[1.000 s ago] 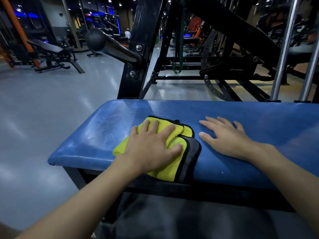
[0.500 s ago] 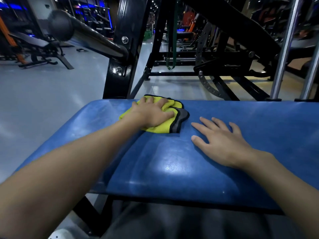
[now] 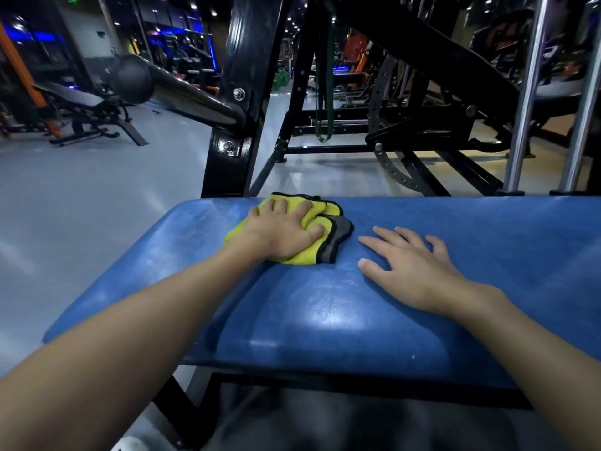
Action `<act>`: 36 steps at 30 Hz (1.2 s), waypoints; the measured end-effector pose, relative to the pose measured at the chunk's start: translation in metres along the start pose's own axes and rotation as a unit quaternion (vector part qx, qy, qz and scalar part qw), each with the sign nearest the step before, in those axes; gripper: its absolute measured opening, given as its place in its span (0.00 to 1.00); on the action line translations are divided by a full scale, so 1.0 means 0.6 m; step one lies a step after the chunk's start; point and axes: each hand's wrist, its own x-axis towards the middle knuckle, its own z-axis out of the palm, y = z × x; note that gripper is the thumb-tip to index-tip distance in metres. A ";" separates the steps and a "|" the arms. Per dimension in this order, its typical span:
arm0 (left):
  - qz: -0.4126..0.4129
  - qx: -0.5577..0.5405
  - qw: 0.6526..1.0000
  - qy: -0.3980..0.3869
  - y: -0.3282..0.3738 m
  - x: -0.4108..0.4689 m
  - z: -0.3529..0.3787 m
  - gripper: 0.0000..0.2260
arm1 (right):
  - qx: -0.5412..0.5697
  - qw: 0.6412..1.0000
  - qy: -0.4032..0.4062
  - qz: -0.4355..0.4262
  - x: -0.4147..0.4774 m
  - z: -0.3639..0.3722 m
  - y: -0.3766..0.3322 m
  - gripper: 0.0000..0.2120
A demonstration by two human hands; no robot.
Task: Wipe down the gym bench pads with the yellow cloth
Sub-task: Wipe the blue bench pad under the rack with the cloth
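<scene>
A folded yellow cloth [image 3: 300, 256] with grey and black trim lies near the far edge of the blue bench pad [image 3: 325, 315]. My left hand [image 3: 279, 231] lies palm down on top of it, fingers spread, pressing it against the pad. Only the cloth's edges show around the hand. A short way to the right of the cloth, my right hand [image 3: 413, 266] rests flat on the pad with its fingers spread, holding nothing. The pad's surface is worn and shiny.
A black upright frame post [image 3: 234, 125] with a padded bar [image 3: 182, 89] rises just behind the pad's far left. Black machine frames and two chrome poles [image 3: 527, 92] stand behind on the right. Grey floor [image 3: 81, 206] spreads to the left, with another bench [image 3: 81, 102] far off.
My left hand pushed the cloth from the pad's near edge to its far edge, and has stayed there over the last half second. My right hand has kept its place.
</scene>
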 end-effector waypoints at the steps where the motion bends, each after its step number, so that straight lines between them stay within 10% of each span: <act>1: 0.004 0.002 1.000 0.003 -0.002 -0.021 0.001 0.30 | 0.000 1.000 0.000 0.000 -0.001 -0.001 -0.001 0.28; 17: 0.013 0.003 0.998 0.059 -0.026 -0.312 -0.001 0.36 | -0.012 0.998 0.032 -0.058 -0.013 -0.015 -0.077 0.23; 36: -0.004 -0.014 1.000 -0.018 -0.077 0.014 -0.009 0.32 | -0.020 0.999 -0.019 -0.032 -0.005 0.014 -0.080 0.25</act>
